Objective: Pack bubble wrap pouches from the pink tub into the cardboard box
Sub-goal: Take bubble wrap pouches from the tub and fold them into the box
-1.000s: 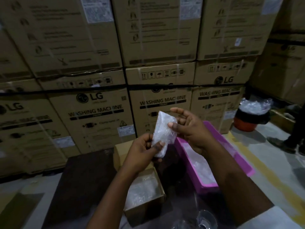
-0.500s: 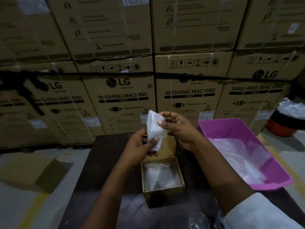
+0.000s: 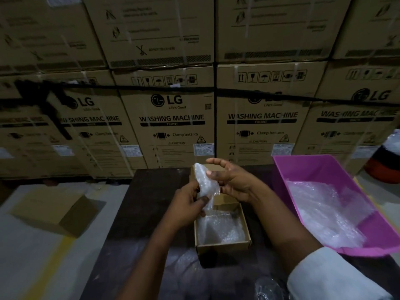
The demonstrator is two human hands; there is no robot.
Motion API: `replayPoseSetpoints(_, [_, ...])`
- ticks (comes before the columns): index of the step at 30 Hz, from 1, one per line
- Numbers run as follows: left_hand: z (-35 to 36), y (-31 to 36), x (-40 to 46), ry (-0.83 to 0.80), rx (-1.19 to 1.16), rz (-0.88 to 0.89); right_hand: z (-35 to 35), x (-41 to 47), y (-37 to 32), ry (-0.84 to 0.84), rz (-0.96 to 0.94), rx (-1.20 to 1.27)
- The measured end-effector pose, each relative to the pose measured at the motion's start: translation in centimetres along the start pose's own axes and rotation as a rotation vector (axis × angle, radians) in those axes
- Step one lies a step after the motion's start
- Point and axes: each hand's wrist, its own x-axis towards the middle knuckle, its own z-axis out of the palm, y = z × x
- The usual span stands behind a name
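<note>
I hold one bubble wrap pouch (image 3: 205,185) upright above the far edge of the open cardboard box (image 3: 223,247). It is clear, crinkled film, narrow and slightly twisted. My left hand (image 3: 188,206) pinches its lower end; my right hand (image 3: 229,180) presses a thumb against its upper part, the other fingers loosely curled. The box sits mid-table (image 3: 151,202) with more wrap inside. The pink tub (image 3: 320,169), at the table's right edge, holds a heap of pouches.
</note>
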Motion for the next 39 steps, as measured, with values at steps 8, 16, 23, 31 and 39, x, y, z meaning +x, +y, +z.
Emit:
replayPoseSetpoints(8, [3.5, -4.6, -1.3, 0.387, 0.436, -0.051, -0.9, 4.6, 5.4, 0.179, 0.006, 0.226])
replayPoseSetpoints(16, [6.6, -9.1, -0.9, 0.154, 0.817, -0.375, -3.5, 6.3, 13.1, 0.491, 0.079, -0.641])
replayPoseSetpoints(23, [7.6, -11.5, 0.4, -0.067, 1.036, -0.397, -3.9, 8.8, 16.9, 0.446, 0.219, -0.950])
replayPoseSetpoints(31, [6.8, -13.2, -1.5, 0.116, 0.960, -0.382, -2.9, 9.1, 19.2, 0.614, 0.138, -0.930])
replayPoseSetpoints(39, [6.2, -14.8, -2.4, 0.152, 0.820, -0.460, -1.3, 9.9, 18.7, 0.649, 0.255, -0.722])
